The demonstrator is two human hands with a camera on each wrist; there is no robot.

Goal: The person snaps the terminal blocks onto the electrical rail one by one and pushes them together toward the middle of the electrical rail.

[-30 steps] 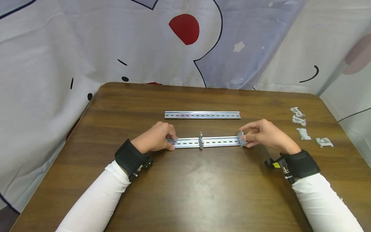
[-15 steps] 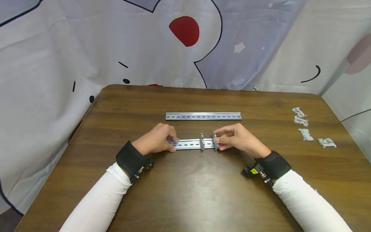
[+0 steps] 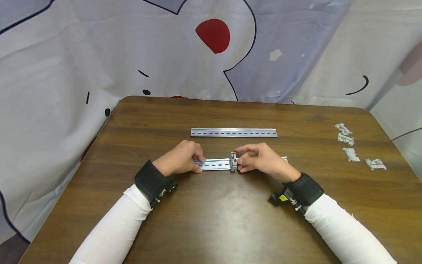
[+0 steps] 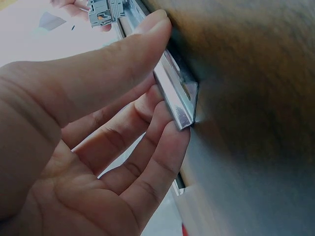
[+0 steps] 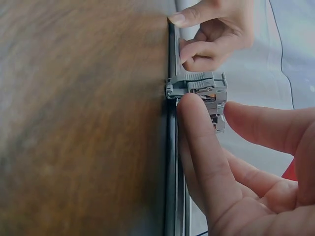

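A slotted metal DIN rail (image 3: 215,165) lies on the table across the head view. My left hand (image 3: 181,157) grips its left end, thumb on the near edge and fingers on the far edge; the left wrist view shows the rail's cut end (image 4: 186,115). Two grey terminal blocks (image 3: 233,162) sit upright on the rail, side by side near its middle. My right hand (image 3: 265,159) pinches the right-hand block between thumb and fingers. In the right wrist view, the fingertips partly cover that block, while the other block (image 5: 206,81) shows beyond it. The right hand hides part of the rail.
A second DIN rail (image 3: 234,132) lies behind, roughly parallel to the first. Several loose terminal blocks (image 3: 351,154) are scattered at the right of the wooden table (image 3: 211,220). A patterned cloth (image 3: 165,47) hangs behind the table's back edge.
My right hand has moved left along the rail with its terminal block, from the right end up against the other block. The left hand has stayed on the rail's left end.
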